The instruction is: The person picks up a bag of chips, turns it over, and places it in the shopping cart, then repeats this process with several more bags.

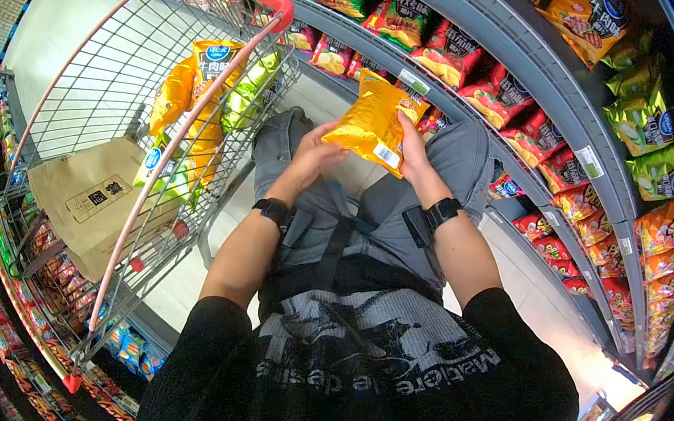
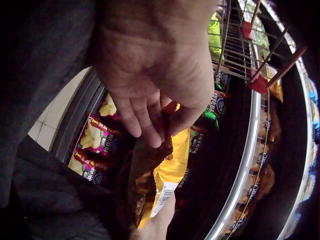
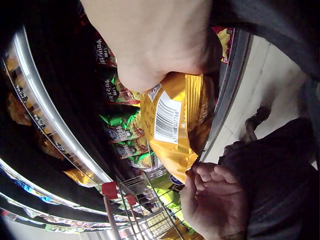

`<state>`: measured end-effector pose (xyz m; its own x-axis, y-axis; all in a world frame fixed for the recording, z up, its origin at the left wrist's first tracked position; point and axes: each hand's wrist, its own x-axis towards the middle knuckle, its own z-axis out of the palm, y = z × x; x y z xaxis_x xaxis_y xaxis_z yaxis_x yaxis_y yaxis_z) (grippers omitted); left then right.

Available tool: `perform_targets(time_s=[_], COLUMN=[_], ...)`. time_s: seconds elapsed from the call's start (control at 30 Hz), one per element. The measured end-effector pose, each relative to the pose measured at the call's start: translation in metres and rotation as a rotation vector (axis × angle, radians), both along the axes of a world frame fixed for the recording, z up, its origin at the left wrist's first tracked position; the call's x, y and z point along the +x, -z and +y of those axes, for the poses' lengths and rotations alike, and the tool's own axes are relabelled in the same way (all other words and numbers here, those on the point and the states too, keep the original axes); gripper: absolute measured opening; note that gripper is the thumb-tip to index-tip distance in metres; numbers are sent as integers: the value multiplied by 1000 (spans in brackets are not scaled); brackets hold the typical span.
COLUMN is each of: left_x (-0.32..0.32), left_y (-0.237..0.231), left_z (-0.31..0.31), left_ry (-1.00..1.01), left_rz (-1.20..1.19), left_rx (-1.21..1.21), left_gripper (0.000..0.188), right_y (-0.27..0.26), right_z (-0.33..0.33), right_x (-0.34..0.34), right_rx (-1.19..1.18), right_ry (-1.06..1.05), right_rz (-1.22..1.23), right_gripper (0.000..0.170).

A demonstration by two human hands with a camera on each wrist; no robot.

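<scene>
A yellow bag of chips [image 1: 373, 125] is held up between both hands over the person's lap. My left hand [image 1: 317, 155] pinches its left end; in the left wrist view the thumb and fingers of that left hand [image 2: 157, 80] close on the bag's edge. The right hand [image 1: 412, 148] grips the opposite end, thumb along the front. A barcode on the yellow bag [image 3: 192, 100] faces the right wrist camera, where the right hand [image 3: 165, 45] covers the bag's upper end and its fingertips are hidden.
A wire shopping cart [image 1: 107, 49] stands at the left, holding a brown paper bag [image 1: 92, 196], yellow bags [image 1: 173, 96] and green bags [image 1: 249, 94] of chips. Shelves [image 1: 490, 11] filled with red, yellow, green and orange snack bags curve along the right. Another stocked shelf lines the far left.
</scene>
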<state>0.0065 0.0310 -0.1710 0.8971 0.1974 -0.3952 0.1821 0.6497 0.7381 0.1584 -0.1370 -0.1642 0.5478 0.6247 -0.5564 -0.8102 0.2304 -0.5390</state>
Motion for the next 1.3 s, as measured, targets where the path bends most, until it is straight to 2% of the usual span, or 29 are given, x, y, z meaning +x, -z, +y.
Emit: perform_targets(time_s=[0.17,0.27,0.37,0.47,0.67,0.87,0.97,1.3], left_x=[4,5,5,5,3,3,2,2], left_y=[2,-3,-6,-3,-1,2,2,8], left_z=[-6,-8,-17,-22,-21,-23,-23,-21], left_ry=[19,207,376,430,449,337,337,390], left_rz=[74,178,185,158,107,11,14,-16], left_rx=[114,126,83,109,138,133,122,169], left_gripper=[47,52,51,50,44,32,29,29], right_y=[4,13,0,-10,-11,12,2,9], right_z=[0,2,4,7,7,5,6,2], right_x=[-1,-1,-6,-11,-11,-7,-9,-6], right_rx=[-73,-48,-29,-52,-40,-52,-85,-48], right_ry=[28,54,42,16,-64,-88,-96,-156], right_rz=[-2,-25,-21,-49,33,48,67,93], right_gripper=[48,48,48,49,47,50,49,49])
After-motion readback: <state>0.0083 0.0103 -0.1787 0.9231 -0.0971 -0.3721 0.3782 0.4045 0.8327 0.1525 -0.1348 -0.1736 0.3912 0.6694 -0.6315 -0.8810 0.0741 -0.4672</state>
